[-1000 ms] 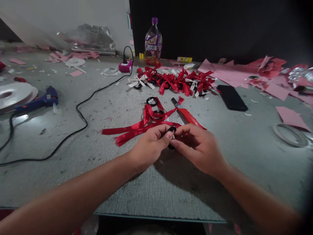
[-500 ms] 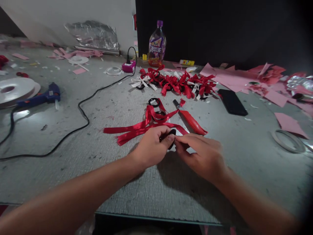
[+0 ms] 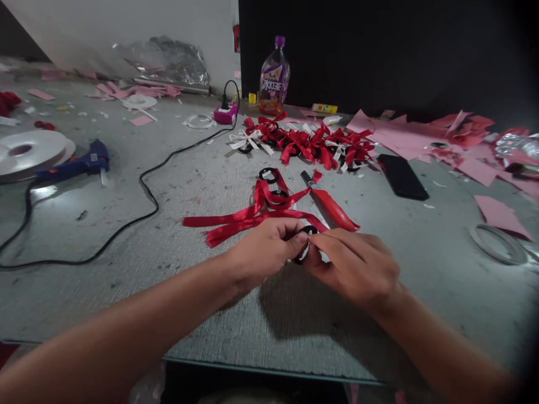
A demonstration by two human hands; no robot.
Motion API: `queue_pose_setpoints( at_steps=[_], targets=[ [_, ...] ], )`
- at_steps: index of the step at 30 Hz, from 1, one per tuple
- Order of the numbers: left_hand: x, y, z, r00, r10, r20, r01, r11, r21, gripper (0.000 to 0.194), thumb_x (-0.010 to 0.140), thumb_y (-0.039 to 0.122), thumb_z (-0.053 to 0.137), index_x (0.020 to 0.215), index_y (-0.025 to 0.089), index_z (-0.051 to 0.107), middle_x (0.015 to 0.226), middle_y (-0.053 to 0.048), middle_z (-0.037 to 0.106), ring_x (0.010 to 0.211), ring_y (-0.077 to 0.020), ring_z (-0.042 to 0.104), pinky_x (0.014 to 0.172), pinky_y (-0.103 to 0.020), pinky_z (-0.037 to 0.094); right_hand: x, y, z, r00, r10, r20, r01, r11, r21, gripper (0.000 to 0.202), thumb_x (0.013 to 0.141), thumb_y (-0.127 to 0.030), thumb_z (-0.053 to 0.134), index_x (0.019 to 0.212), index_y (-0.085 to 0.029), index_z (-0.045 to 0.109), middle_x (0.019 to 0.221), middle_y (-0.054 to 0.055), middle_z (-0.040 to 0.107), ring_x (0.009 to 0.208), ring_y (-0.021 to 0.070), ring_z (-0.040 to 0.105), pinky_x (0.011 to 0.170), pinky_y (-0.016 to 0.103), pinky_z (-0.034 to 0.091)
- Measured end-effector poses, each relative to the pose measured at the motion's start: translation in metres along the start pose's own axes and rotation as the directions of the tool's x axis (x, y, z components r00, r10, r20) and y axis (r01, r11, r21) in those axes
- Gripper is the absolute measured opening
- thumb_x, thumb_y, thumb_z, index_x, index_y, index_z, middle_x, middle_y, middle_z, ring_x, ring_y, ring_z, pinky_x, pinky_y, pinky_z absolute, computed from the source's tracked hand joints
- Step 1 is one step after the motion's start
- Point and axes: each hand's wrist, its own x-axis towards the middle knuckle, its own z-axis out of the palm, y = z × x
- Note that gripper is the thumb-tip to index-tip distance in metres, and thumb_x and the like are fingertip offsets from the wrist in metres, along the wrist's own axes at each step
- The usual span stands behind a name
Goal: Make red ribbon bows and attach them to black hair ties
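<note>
A small black hair band (image 3: 310, 229) is pinched between both hands near the table's front. My left hand (image 3: 275, 247) grips its left side with thumb and fingers. Thumb and forefinger of my right hand (image 3: 357, 266) are closed at its right side. Just beyond the hands lie red ribbon strips (image 3: 236, 217), their right end running close behind the band. Two more black bands rest by the ribbon, one of them (image 3: 268, 175) further back. A red-handled cutter (image 3: 334, 210) lies behind my right hand.
Red and white bows (image 3: 303, 140) are heaped farther back, before a bottle (image 3: 274, 78). A phone (image 3: 403, 177) and tape ring (image 3: 499, 244) lie right. At left are a glue gun (image 3: 78, 163), its black cable and a white spool (image 3: 31, 148).
The black band has turned between my fingers, so its loop shows more. Both hands have shifted slightly to the right. The camera view has also shifted a little.
</note>
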Motion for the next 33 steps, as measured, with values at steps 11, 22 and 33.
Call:
queue_pose_setpoints(
  at_steps=[11, 22, 33],
  targets=[
    [0.001, 0.003, -0.008, 0.994, 0.003, 0.112, -0.008, 0.999, 0.041, 0.020, 0.090, 0.030, 0.054, 0.077, 0.015, 0.057, 0.073, 0.000, 0.051, 0.067, -0.0129, 0.044, 0.067, -0.029, 0.036, 0.010, -0.006, -0.002, 0.968, 0.248, 0.032, -0.247, 0.925, 0.288, 0.011, 0.080, -0.010, 0.059, 0.078, -0.021, 0.061, 0.068, 0.000, 0.069, 0.059, 0.0124, 0.064, 0.057, 0.024, 0.050],
    [0.005, -0.004, 0.001, 0.997, 0.071, 0.006, -0.068, 0.971, -0.231, 0.020, 0.089, 0.031, 0.058, 0.079, 0.015, 0.056, 0.073, 0.000, 0.051, 0.067, -0.0110, 0.046, 0.068, -0.027, 0.037, 0.008, -0.005, 0.003, 0.928, 0.372, 0.001, -0.349, 0.870, 0.350, 0.010, 0.082, -0.010, 0.062, 0.084, -0.019, 0.067, 0.072, 0.002, 0.070, 0.064, 0.0135, 0.064, 0.061, 0.026, 0.052],
    [0.002, 0.006, -0.002, 0.890, 0.438, -0.129, -0.349, 0.834, 0.428, 0.014, 0.092, 0.018, 0.050, 0.078, 0.016, 0.052, 0.071, 0.001, 0.050, 0.067, -0.0117, 0.045, 0.064, -0.027, 0.039, 0.011, -0.012, -0.006, 0.844, 0.486, 0.227, -0.532, 0.698, 0.480, 0.014, 0.091, -0.020, 0.061, 0.081, -0.015, 0.069, 0.068, 0.001, 0.069, 0.060, 0.0112, 0.061, 0.057, 0.024, 0.047]
  ],
)
